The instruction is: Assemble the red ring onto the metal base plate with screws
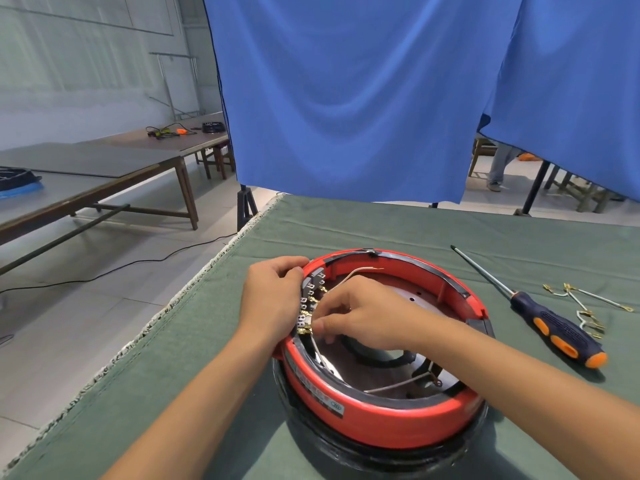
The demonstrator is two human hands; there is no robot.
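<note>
The red ring (381,422) sits around a shiny metal base plate (363,374) on the green cloth. My left hand (272,296) grips the ring's left rim from outside. My right hand (363,311) reaches across the inside and pinches a brass terminal on a white wire (304,330) at a row of grey connector tabs (311,296) on the ring's inner left wall. Another white wire (394,386) lies across the plate near the front. I see no screws.
A screwdriver (540,313) with a dark blue and orange handle lies to the right of the ring. Loose wires with brass terminals (585,306) lie beyond it. A blue curtain (363,98) hangs behind the table. The table's left edge (173,306) drops to the floor.
</note>
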